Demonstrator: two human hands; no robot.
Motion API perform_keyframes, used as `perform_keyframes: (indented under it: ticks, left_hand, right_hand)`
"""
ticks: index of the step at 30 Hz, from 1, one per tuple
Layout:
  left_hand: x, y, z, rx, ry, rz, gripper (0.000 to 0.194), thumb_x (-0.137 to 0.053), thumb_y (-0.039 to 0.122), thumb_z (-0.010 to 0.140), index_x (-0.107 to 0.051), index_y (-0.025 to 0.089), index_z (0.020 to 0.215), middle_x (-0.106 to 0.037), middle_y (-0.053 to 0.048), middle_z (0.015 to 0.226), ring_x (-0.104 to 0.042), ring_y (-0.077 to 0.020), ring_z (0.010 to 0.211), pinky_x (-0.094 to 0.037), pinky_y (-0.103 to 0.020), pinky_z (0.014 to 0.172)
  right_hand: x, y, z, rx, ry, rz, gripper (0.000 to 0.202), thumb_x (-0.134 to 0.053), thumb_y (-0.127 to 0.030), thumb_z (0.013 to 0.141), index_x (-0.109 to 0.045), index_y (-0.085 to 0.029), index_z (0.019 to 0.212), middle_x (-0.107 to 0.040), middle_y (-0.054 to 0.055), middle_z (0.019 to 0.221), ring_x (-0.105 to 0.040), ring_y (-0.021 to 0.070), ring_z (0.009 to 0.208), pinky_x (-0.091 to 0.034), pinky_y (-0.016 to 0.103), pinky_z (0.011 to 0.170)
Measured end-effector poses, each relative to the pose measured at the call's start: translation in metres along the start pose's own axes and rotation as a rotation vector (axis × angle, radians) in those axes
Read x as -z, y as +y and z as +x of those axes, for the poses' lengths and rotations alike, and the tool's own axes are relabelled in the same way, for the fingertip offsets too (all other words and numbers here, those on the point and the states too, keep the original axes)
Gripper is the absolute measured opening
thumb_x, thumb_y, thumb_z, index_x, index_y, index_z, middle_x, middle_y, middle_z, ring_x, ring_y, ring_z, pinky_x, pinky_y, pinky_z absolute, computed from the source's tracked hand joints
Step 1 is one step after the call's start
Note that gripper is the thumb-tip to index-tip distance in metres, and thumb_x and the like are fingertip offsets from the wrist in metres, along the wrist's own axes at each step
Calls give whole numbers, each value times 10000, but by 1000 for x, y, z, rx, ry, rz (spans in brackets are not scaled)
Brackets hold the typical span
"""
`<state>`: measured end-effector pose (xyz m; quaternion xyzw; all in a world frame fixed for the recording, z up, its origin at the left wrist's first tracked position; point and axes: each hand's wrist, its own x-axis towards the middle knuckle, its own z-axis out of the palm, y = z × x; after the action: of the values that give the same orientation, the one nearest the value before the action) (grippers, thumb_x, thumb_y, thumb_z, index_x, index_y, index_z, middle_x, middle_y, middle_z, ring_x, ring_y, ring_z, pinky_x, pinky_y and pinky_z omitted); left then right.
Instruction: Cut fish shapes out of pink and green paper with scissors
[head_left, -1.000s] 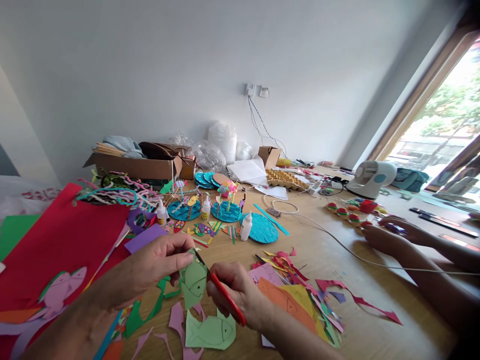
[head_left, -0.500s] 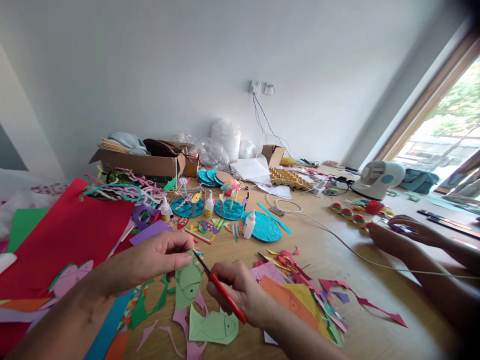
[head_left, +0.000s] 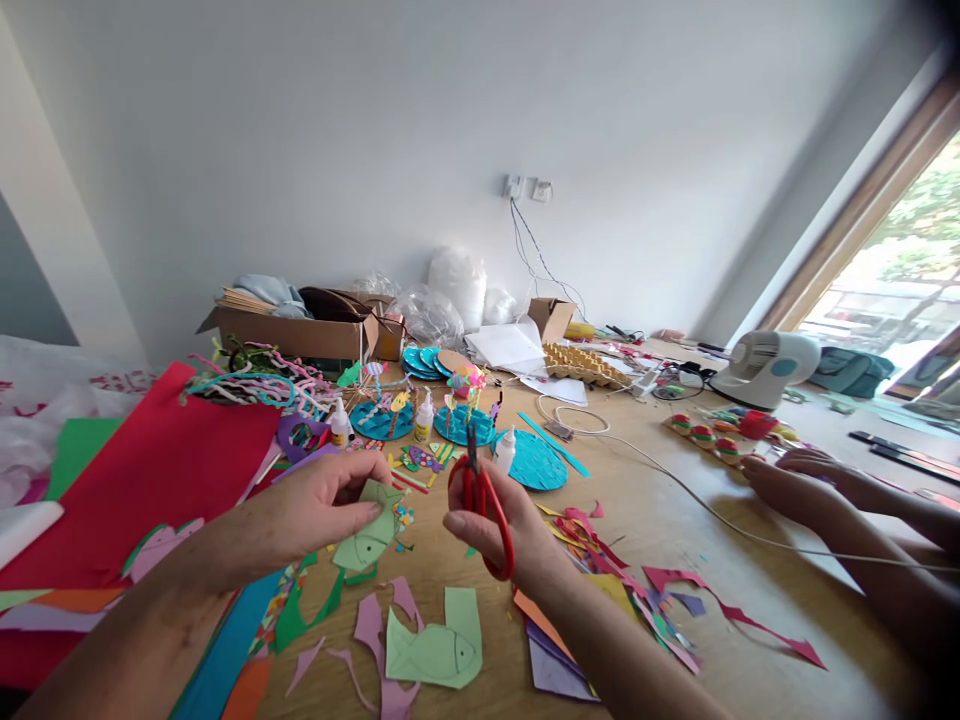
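Observation:
My left hand (head_left: 330,505) pinches a light green paper fish (head_left: 369,540) by its tail end, with the drawn eye and head hanging down. My right hand (head_left: 510,525) is wrapped round red-handled scissors (head_left: 480,505), whose dark blades point up and look closed. A gap separates the scissors from the paper fish. On the table below lies a second light green sheet (head_left: 435,650) with a fish outline drawn on it. Pink paper offcuts (head_left: 371,625) and a dark green offcut (head_left: 300,615) lie close by.
Red sheets (head_left: 157,470) cover the left side. Glue bottles (head_left: 505,452) stand by blue discs (head_left: 534,462). Colourful paper scraps (head_left: 592,545) lie right of centre. A white cable (head_left: 675,480) crosses the table. At the right, another person's hands (head_left: 787,490) rest near a small white fan (head_left: 765,370).
The scissors have come away from the green paper fish and swung upright with my right hand. My left hand has tilted the fish. A small scrap now shows on the table between the hands.

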<state>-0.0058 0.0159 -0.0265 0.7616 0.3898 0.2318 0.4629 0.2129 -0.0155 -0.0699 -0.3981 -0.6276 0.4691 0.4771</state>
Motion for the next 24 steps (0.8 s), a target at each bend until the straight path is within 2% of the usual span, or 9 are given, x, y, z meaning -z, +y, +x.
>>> perform_keyframes:
  ticks: [3,5,8,11,13,16,19,21,24]
  left_hand:
    - [-4,-1,2,-40,54,39,119,-567,313,771,-587,217,702,-490,40,659,-445,-145,623,-337,-219,525]
    - [-5,-2,3,-43,81,76,118,-569,305,769,-617,214,712,-503,35,678,-458,-151,640,-351,-227,549]
    - [-6,-3,3,-40,79,101,148,-571,321,776,-660,211,731,-532,27,680,-481,-162,646,-364,-238,564]
    - [-5,-3,2,-37,84,56,153,-604,342,774,-687,214,763,-596,8,721,-542,-187,698,-403,-252,599]
    - [-4,-3,1,-30,154,-52,187,-641,368,770,-684,230,889,-643,-4,812,-589,-208,781,-438,-263,652]
    - [-5,-2,0,-47,327,-289,365,-640,449,792,-579,258,1097,-637,11,830,-608,-209,812,-465,-281,706]
    - [-14,-2,3,-105,313,-362,351,-634,485,793,-584,217,1014,-557,36,686,-528,-166,658,-443,-266,632]
    - [-22,-3,7,-125,344,-324,285,-619,453,797,-616,204,935,-538,33,665,-475,-147,610,-407,-253,576]
    - [-32,-4,11,-138,400,-226,214,-612,412,786,-576,216,707,-443,52,572,-415,-142,567,-368,-257,542]
  right_hand:
    - [-3,-12,10,47,31,-77,377,-782,-453,705,-521,-201,810,-534,-34,700,-459,116,604,-368,238,545]
    - [-7,-18,15,27,-9,-164,336,-787,-386,703,-533,-204,828,-497,-59,655,-419,105,570,-340,229,520]
    - [-16,-22,21,-10,-72,-246,242,-743,-233,703,-525,-202,803,-486,-69,651,-409,98,579,-341,217,529]
    - [-23,-22,25,14,-68,-262,183,-644,-127,666,-494,-201,741,-474,-67,640,-407,100,581,-318,214,518]
    - [-25,-21,29,15,-6,-151,176,-624,-149,642,-479,-205,725,-467,-72,626,-396,99,562,-317,216,510]
    - [-26,-19,34,5,184,119,207,-653,-216,601,-483,-206,718,-472,-80,604,-401,95,535,-339,223,519]
    - [-29,-17,36,22,316,324,238,-687,-247,580,-503,-199,724,-492,-73,600,-430,102,537,-348,233,532]
    - [-34,-16,35,32,323,393,246,-702,-254,584,-516,-197,735,-505,-66,614,-436,104,547,-357,238,545]
    - [-42,-17,33,28,309,410,246,-711,-244,582,-521,-195,730,-501,-66,625,-431,103,566,-365,237,568]
